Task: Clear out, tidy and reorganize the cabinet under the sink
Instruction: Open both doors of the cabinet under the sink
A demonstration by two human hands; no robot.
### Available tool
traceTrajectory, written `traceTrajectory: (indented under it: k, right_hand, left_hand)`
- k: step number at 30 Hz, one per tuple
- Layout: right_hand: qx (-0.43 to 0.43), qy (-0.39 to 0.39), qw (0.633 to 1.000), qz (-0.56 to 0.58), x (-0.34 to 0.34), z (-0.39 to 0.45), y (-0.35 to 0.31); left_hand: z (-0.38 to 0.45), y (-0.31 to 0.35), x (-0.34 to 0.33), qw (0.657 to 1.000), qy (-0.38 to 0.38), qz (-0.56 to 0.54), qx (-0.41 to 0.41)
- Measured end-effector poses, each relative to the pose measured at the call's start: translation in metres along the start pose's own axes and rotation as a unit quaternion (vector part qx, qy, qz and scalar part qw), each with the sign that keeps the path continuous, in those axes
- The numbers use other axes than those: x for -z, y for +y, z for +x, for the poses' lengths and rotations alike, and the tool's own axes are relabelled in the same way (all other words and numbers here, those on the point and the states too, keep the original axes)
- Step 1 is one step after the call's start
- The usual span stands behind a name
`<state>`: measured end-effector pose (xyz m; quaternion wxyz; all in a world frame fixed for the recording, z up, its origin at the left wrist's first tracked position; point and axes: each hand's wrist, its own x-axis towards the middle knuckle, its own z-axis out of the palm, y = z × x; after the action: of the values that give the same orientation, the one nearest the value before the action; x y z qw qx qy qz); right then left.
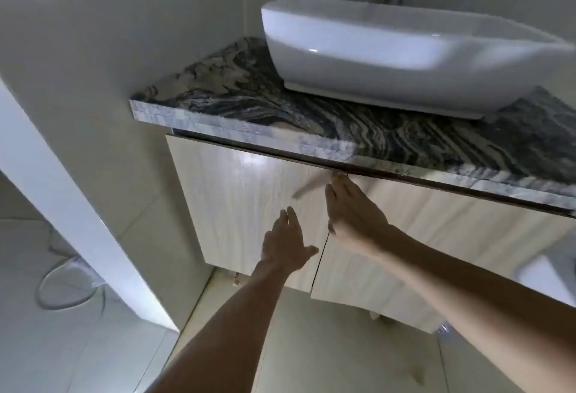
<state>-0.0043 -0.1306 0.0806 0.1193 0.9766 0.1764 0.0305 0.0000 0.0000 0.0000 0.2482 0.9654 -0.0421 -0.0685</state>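
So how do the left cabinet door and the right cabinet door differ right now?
The left hand lies low on the left cabinet door, while the right hand reaches the right cabinet door's top inner corner, under the countertop. The left door looks flush; the right door's lower edge seems to stand slightly proud at the centre gap. Both are pale wood-grain and handleless.

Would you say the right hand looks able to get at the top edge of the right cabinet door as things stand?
Probably yes: the right hand already has its fingertips at the top of the right cabinet door, in the gap under the marble countertop, with nothing in the way.
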Motion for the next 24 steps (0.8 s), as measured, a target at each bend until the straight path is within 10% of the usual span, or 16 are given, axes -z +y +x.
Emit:
traceTrajectory:
  k: [5,12,24]
  right_hand:
    - [-0.006,0.215,0.977,0.009,-0.028,0.029,-0.009]
    - [-0.043,0.298,0.953,-0.025,-0.049,0.047,-0.009]
    - [-0.064,0.23,0.96,0.144,-0.023,0.028,-0.015]
  left_hand:
    - [0.03,-0.005,-0.06,0.986,0.161,-0.039,-0.037]
    - [0.063,-0.013,-0.112,0.956,0.285,-0.028,-0.062]
    - [0.009,-0.003,-0.098,0.961,0.271,-0.052,-0.015]
